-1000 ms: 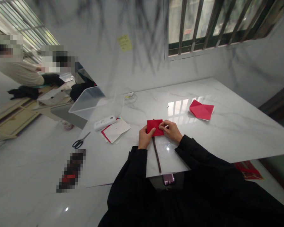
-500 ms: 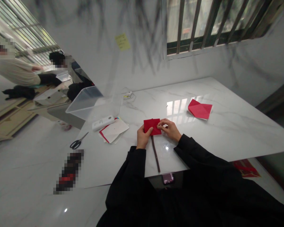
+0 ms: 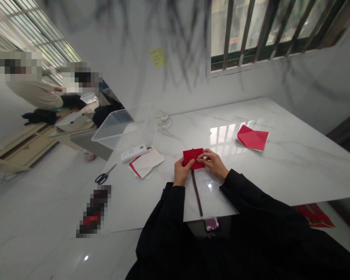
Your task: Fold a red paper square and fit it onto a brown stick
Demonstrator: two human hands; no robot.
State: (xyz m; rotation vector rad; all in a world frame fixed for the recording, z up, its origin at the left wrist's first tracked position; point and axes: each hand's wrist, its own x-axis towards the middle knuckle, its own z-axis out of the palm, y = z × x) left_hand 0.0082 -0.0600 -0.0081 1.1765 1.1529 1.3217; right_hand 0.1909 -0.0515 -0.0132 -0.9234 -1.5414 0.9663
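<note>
Your left hand [image 3: 181,172] grips the red paper [image 3: 192,154] while your right hand [image 3: 215,163], just beside, pinches its edge, so uneven pulling could tear it or shift the brown stick [image 3: 197,193] beneath.

Both arms [image 3: 160,217] (sleeved in black) reach forward, left hand [image 3: 181,174] gripping thumb uppermost, right hand [image 3: 217,165] pinching with bent fingers [image 3: 207,154].
</note>
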